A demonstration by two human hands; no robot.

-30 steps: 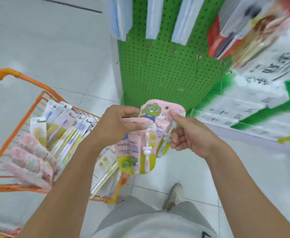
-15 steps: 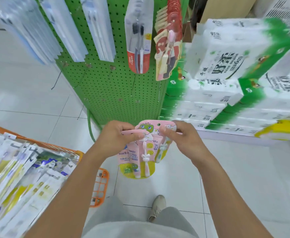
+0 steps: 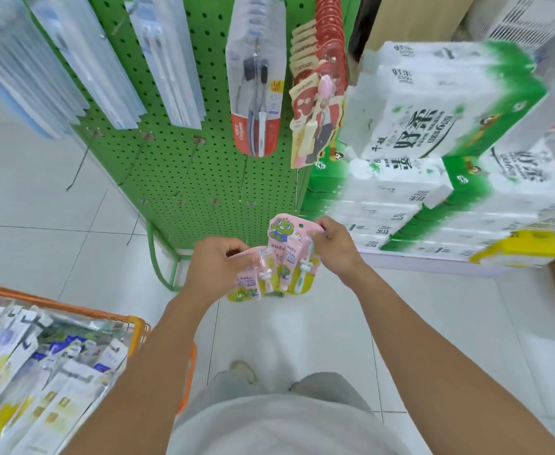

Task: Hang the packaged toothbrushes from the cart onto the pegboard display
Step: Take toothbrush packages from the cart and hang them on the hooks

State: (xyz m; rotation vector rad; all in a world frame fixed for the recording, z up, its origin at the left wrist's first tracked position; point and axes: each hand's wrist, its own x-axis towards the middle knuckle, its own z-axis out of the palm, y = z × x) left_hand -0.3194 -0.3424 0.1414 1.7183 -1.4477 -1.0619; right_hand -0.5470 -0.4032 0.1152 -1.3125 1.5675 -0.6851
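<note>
**Two pink toothbrush packs in hand before the green pegboard**

Two pink packs are what we see held up in front of the display. At lower left we find the orange wire cart (image 3: 138,326), its basket filled with a loose heap of flat toothbrush packets (image 3: 39,372) in clear, white, blue and yellow film; they overlap at many angles and are blurred, so we cannot count them. The green pegboard (image 3: 184,165) is a perforated metal panel on a green tube frame. Its upper pegs carry long, glossy clear-and-blue packs (image 3: 82,60), one red-based pack with dark brush heads (image 3: 256,93) and a thick row of red-and-cream carded brushes (image 3: 319,93). Below these, thin bare wire hooks (image 3: 79,165) jut from the board. To the right we see stacked soft plastic-wrapped tissue bundles (image 3: 433,110), white and green, with a yellow one near the bottom.

The rear pink pack (image 3: 286,238) is a flat card with a rounded top, a green cartoon figure, a small hang hole and a yellow foot. Our right hand (image 3: 335,251) pinches its upper right corner between thumb and curled fingers. The front pink pack (image 3: 253,280), of the same kind, sits lower and to the left, overlapping the rear one. Our left hand (image 3: 217,267) grips its top edge, fingers folded round it. Both packs hang upright just in front of the pegboard's lower part, not on any hook, above the pale tiled floor (image 3: 302,330).
</note>
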